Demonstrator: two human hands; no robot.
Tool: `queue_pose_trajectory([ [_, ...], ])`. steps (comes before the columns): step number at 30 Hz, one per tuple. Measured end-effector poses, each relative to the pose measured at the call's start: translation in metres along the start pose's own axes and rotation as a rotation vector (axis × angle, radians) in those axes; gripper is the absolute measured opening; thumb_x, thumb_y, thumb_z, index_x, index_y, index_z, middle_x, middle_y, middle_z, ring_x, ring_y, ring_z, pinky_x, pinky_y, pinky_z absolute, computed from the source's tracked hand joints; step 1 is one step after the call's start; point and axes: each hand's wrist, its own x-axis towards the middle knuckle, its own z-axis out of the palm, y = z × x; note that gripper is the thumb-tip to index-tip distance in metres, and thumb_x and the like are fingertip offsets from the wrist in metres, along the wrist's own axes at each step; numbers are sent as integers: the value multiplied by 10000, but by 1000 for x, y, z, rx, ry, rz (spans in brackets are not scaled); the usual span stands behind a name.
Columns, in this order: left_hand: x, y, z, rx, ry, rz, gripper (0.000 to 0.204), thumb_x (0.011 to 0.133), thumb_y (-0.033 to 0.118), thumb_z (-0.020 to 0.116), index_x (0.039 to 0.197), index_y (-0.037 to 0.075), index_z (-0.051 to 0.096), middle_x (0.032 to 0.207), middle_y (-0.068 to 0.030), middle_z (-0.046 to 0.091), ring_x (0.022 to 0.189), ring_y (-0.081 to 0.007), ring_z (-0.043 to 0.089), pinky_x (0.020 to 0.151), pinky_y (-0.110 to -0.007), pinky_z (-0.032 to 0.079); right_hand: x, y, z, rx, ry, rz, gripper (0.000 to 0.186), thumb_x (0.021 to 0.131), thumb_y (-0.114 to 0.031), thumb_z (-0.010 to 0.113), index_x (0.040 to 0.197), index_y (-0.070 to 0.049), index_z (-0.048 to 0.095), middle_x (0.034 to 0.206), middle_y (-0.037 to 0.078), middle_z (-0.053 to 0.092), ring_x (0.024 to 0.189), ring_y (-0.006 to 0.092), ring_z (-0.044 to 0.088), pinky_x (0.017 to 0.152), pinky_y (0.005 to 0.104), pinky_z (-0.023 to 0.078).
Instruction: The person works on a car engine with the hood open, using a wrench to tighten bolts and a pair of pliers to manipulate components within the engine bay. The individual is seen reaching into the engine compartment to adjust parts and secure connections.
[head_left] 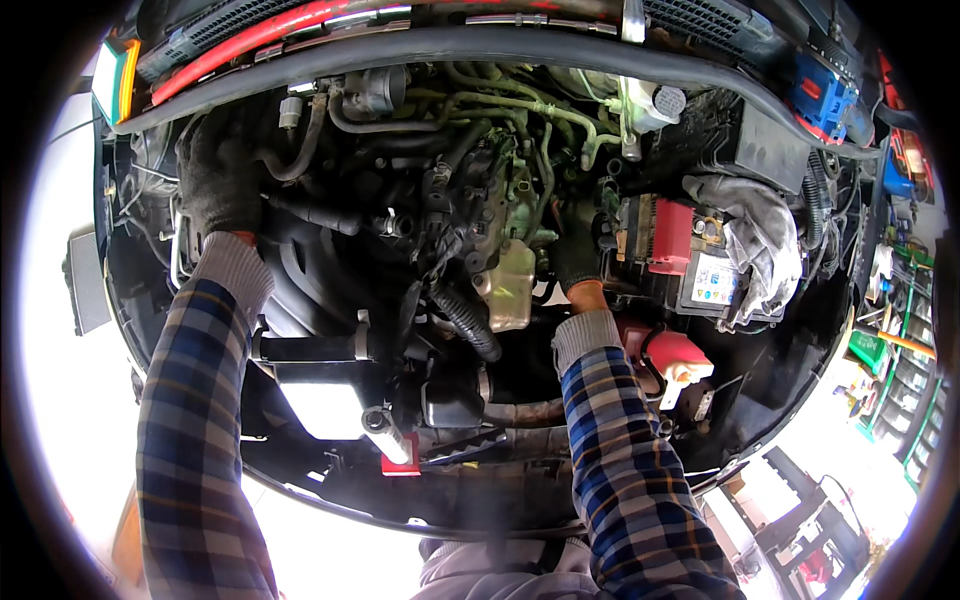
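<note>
Both my arms, in plaid sleeves, reach into a car's engine bay. My left hand point(222, 180), in a dark glove, is at the left side of the engine, near a curved black hose point(305, 145); its fingers blend into the shadow. My right hand point(577, 245), also gloved, reaches down between the engine block point(512, 200) and the car battery point(710, 270). Its fingers are hidden among dark parts, so what it touches does not show. Close to its wrist is a pale metal bracket-like part point(510, 288).
A crumpled grey cloth point(760, 240) drapes over the battery, beside its red cover point(670, 236). A lit work lamp point(320, 408) lies at the front. Behind the bay lies a blue power tool point(825, 95). Shelving point(905, 350) stands at right.
</note>
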Motion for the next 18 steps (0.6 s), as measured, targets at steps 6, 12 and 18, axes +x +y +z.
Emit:
queue_pose_trajectory([
  [6,5,-8,6,16,1,66,417,924,283,624,1281,75,676,1323,-189,609,1274,-372,547,1113,-475,416,1,14,5,28,73,-151,644,766,89,621,1397,-29,579,1332,232,624,1260,384,590,1066,406,454],
  [12,2,-13,1,26,-1,53,440,932,339,608,1274,73,680,1300,-195,625,1261,-379,553,1095,-486,422,9,10,6,86,-13,-72,708,725,109,661,1415,0,547,1315,222,627,1235,359,599,1044,380,462],
  [18,6,3,1,-13,-3,111,489,929,404,608,1276,66,677,1314,-197,616,1257,-389,556,1093,-493,422,28,46,8,-37,-56,-196,648,726,111,641,1364,34,560,1341,255,614,1261,367,586,1051,392,461],
])
